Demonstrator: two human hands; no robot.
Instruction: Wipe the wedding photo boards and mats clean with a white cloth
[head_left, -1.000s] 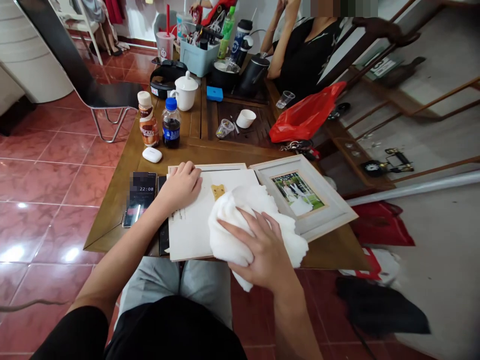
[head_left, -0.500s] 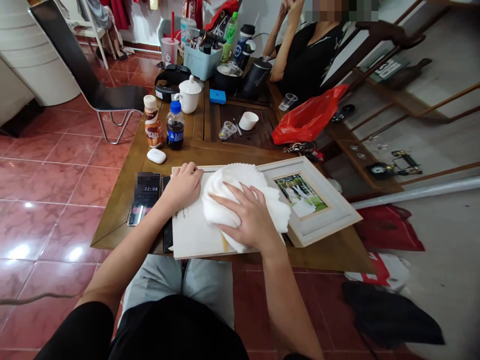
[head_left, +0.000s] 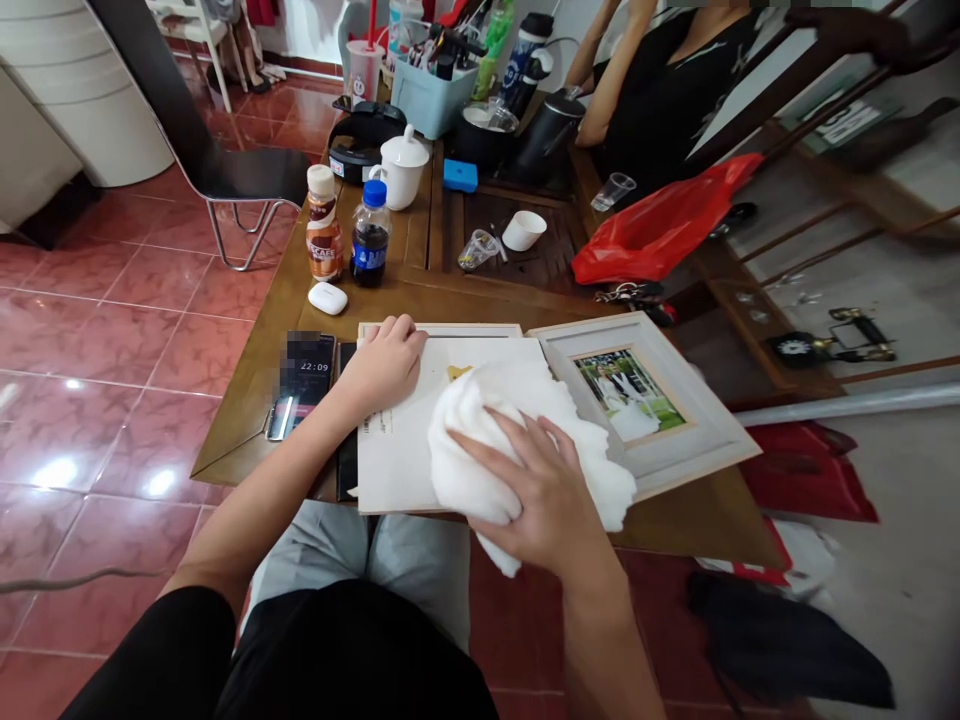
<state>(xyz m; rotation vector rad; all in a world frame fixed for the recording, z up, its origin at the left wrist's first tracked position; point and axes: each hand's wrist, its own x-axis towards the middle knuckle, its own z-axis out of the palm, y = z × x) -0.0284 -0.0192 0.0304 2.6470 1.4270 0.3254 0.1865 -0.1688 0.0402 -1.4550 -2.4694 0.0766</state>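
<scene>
My right hand (head_left: 544,490) grips a bunched white cloth (head_left: 480,430) and presses it on a pale flat panel (head_left: 405,460) with wooden edges. Part of the cloth hangs past the panel's near edge. Small printed marks run down the panel's left side, and a yellowish patch shows above the cloth. With fingers curled, my left hand (head_left: 386,365) holds the panel at its upper left. Against the panel's right side lies a white picture frame (head_left: 712,440), tilted, with a photo (head_left: 630,393) of people outdoors.
Left of the panel lies a phone (head_left: 304,385). Beyond stand an earbud case (head_left: 328,298), a coffee bottle (head_left: 324,235), a dark drink bottle (head_left: 370,245) and a lidded mug (head_left: 405,175). A red bag (head_left: 660,230) lies at right; a person (head_left: 667,90) sits behind.
My right hand has drawn the cloth toward me and rightward over the panel, uncovering its upper part. My left hand stays at the upper left. The view has shifted slightly.
</scene>
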